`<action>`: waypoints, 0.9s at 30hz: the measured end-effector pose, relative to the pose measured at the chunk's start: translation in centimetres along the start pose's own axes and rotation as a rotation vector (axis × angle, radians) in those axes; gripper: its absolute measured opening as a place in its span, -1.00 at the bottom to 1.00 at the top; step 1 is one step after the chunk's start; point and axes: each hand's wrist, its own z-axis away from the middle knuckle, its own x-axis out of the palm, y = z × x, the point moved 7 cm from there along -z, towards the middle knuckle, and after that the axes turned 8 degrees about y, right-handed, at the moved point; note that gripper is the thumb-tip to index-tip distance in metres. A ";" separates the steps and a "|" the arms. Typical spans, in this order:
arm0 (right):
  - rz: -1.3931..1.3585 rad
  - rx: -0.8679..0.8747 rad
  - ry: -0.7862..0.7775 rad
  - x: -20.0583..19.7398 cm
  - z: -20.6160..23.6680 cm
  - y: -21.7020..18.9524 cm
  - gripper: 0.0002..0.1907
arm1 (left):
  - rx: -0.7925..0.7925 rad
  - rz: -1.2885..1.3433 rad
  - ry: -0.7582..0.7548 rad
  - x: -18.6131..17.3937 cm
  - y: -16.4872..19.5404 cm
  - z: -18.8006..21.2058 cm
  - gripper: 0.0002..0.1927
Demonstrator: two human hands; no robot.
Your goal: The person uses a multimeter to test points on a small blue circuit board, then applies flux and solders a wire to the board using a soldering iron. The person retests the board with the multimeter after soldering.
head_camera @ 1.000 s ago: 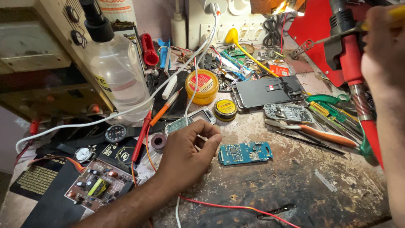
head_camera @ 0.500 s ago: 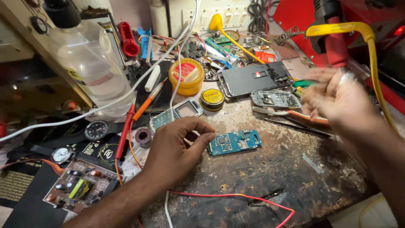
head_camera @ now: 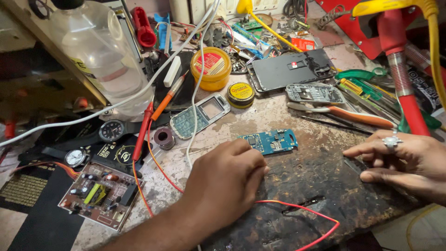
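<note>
Nearest the camera, a red wire [head_camera: 297, 211] loops over the dark, scorched front of the bench [head_camera: 325, 172]. Just above it the left hand [head_camera: 223, 179] rests knuckles-up, fingers curled loosely and clamped on nothing that shows, its fingertips touching the near-left corner of the blue board [head_camera: 269, 141]. The right hand [head_camera: 402, 160] lies flat on the bench off to the right, a ring on one finger, fingers spread and empty, well apart from the board.

The step in hand looks like steadying the board for work, with no tool picked up. A next move would call for a firmer pin on the board's corner and a free right hand to fetch a tool; orange pliers [head_camera: 348, 116] lie near.

Left of the hands sits a brown circuit board [head_camera: 100, 195]. Farther back are a phone keypad shell [head_camera: 200, 115], a yellow tin [head_camera: 211, 68] and a clear bottle [head_camera: 100, 51].
</note>
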 end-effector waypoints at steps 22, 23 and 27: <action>0.017 -0.147 0.417 7.2 1.3 -19.8 -0.79 | 0.224 -0.314 0.059 1.0 0.8 1.2 -0.91; 0.025 -0.148 0.406 7.3 1.1 -20.1 -0.78 | 0.225 -0.329 0.054 1.1 0.9 1.2 -0.91; 0.080 -0.255 0.405 7.0 1.1 -21.3 -0.76 | 0.213 -0.328 0.067 1.4 0.8 1.2 -0.90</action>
